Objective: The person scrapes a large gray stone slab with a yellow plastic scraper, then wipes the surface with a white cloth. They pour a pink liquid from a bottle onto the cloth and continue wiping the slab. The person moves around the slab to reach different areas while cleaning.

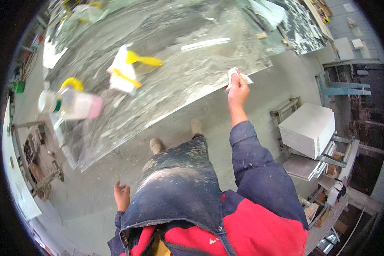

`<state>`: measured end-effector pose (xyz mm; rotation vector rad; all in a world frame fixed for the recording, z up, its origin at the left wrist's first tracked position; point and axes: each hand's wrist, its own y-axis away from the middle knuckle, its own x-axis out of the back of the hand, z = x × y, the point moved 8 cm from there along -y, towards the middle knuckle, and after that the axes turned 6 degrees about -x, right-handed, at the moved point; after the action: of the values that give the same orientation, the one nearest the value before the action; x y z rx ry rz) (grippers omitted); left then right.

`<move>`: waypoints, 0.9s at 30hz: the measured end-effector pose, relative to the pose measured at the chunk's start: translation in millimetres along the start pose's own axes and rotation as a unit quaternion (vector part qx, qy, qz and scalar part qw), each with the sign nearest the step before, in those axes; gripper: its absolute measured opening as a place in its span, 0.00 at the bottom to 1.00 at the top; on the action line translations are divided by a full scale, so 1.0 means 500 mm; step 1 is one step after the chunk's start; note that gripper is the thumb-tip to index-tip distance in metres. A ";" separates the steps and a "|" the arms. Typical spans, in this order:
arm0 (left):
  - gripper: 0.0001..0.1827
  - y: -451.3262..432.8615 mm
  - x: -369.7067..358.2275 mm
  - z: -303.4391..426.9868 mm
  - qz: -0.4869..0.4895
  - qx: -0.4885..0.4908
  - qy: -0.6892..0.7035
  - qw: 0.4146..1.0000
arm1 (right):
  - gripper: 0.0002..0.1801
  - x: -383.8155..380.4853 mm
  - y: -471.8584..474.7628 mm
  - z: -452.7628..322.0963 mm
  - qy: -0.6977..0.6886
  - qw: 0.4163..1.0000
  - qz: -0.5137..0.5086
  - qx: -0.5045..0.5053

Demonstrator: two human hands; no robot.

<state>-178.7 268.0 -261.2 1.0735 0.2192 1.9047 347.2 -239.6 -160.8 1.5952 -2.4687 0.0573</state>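
My right hand (238, 91) grips a folded white cloth or wipe (233, 74) at the near edge of a grey veined stone slab (166, 89). By my left side hangs my left hand (122, 196), its fingers loosely curled and holding nothing visible. On the slab, left of the cloth, two yellow plastic spreaders (145, 60) lie on and beside a white sheet (120, 62). Nearer the slab's left end, a blurred clear bottle with pinkish contents (80, 105) stands or lies close to a yellow roll-like object (73, 84); which of these I cannot tell.
On the right, a stack of pale tiles or panels (302, 128) sits by a wooden pallet frame (286, 108). Black-and-white stone pieces (302, 28) are at the upper right. A rack with metal parts (35, 153) stands left. My shoes (156, 145) are on the concrete floor.
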 end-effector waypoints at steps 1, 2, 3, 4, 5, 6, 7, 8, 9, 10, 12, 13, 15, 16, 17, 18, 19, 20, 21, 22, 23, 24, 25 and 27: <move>0.33 -0.005 -0.026 -0.046 -0.004 0.020 0.007 1.000 | 0.19 0.037 -0.061 -0.001 0.005 1.000 0.023 0.020; 0.33 -0.010 -0.051 -0.093 -0.013 0.044 0.016 0.999 | 0.19 0.071 -0.118 0.000 0.009 0.998 0.045 0.040; 0.32 -0.006 -0.080 -0.140 -0.022 0.072 0.023 0.997 | 0.19 0.097 -0.172 0.004 -0.009 0.997 0.053 0.052; 0.32 0.004 -0.112 -0.190 -0.038 0.124 0.071 0.989 | 0.19 0.118 -0.221 0.011 -0.027 0.996 0.059 0.062; 0.32 0.013 -0.137 -0.223 -0.044 0.135 0.033 0.989 | 0.20 0.141 -0.260 0.022 -0.046 0.994 0.063 0.070; 0.31 0.029 -0.166 -0.255 -0.057 0.161 0.020 0.985 | 0.19 0.177 -0.298 0.031 -0.016 0.994 0.090 0.065; 0.31 0.047 -0.182 -0.265 -0.059 0.134 -0.063 0.987 | 0.19 0.205 -0.331 0.046 -0.002 0.994 0.099 0.044; 0.32 0.070 -0.210 -0.290 -0.025 0.192 -0.029 0.981 | 0.19 0.229 -0.364 0.057 0.012 0.994 0.107 0.023; 0.32 0.073 -0.229 -0.291 -0.026 0.194 -0.018 0.980 | 0.19 0.248 -0.389 0.061 0.022 0.994 0.108 0.015; 0.32 0.085 -0.249 -0.286 -0.027 0.197 -0.004 0.980 | 0.20 0.268 -0.404 0.080 -0.058 0.989 0.134 -0.030; 0.33 0.100 -0.277 -0.249 -0.020 0.197 0.035 0.979 | 0.18 0.324 -0.393 0.089 -0.150 0.972 0.165 -0.077; 0.34 0.105 -0.295 -0.218 -0.009 0.194 0.061 0.979 | 0.18 0.339 -0.375 0.096 -0.196 0.955 0.188 -0.121; 0.35 0.140 -0.311 -0.145 0.008 0.194 0.106 0.975 | 0.21 0.334 -0.328 0.049 -0.138 0.980 0.123 -0.073; 0.35 0.156 -0.306 -0.103 0.000 0.190 0.043 0.981 | 0.21 0.305 -0.288 0.036 -0.110 0.990 0.070 -0.052; 0.35 0.159 -0.306 -0.059 -0.008 0.184 -0.017 0.983 | 0.21 0.257 -0.242 0.018 -0.091 0.996 0.008 -0.011; 0.35 0.151 -0.307 -0.016 -0.017 0.175 -0.076 0.981 | 0.23 0.209 -0.188 -0.043 0.161 0.971 -0.015 0.175; 0.35 0.140 -0.312 0.022 -0.022 0.171 -0.062 0.983 | 0.18 0.158 -0.138 -0.057 0.141 0.962 -0.085 0.218; 0.35 0.133 -0.317 0.052 -0.027 0.166 -0.049 0.984 | 0.18 0.112 -0.089 -0.059 0.205 0.939 -0.146 0.235; 0.35 0.133 -0.321 0.074 -0.034 0.163 -0.036 0.985 | 0.19 0.072 -0.052 -0.056 0.255 0.908 -0.220 0.251; 0.35 0.120 -0.319 0.095 -0.043 0.147 -0.036 0.987 | 0.19 0.066 -0.051 -0.061 0.235 0.916 -0.206 0.250; 0.35 0.098 -0.309 0.112 -0.051 0.134 -0.036 0.989 | 0.19 0.059 -0.050 -0.065 0.209 0.923 -0.199 0.255; 0.36 0.093 -0.303 0.125 -0.058 0.122 -0.036 0.990 | 0.19 0.060 -0.059 -0.067 0.184 0.930 -0.195 0.253; 0.36 0.100 -0.292 0.126 -0.038 0.139 -0.021 0.989 | 0.18 0.072 -0.074 -0.064 0.169 0.936 -0.180 0.249; 0.36 0.104 -0.275 0.125 0.013 0.170 0.030 0.985 | 0.17 0.105 -0.121 -0.049 0.140 0.948 -0.157 0.238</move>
<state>-135.5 115.0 -276.8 1.2465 0.5845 1.9678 385.0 -308.5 -131.6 1.9779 -2.0516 0.8267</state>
